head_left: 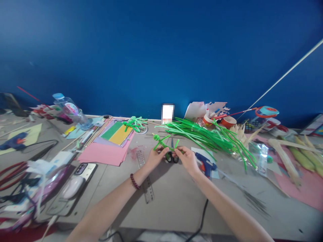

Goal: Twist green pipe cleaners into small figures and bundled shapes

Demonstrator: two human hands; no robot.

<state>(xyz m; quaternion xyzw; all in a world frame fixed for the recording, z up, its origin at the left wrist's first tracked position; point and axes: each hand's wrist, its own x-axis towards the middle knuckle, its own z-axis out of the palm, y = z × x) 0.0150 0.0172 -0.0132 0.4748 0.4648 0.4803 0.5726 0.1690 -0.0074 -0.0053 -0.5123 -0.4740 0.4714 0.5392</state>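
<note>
Now L hand (156, 157) pinches twisted green stem (160, 141) L of scissors (172, 150); R hand (187, 158) grips green pc (177, 144) R of 'em.

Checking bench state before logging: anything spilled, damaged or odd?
Two things: a reddish smear on the grey tabletop beside the clear plastic ruler, possibly a stain; and pale paper near the blue wall has ragged, torn-looking edges.

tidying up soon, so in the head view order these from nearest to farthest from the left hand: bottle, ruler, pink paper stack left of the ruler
1. Ruler: just left of the left hand
2. Pink paper stack: farther left
3. Bottle: far left, near the blue wall
</note>
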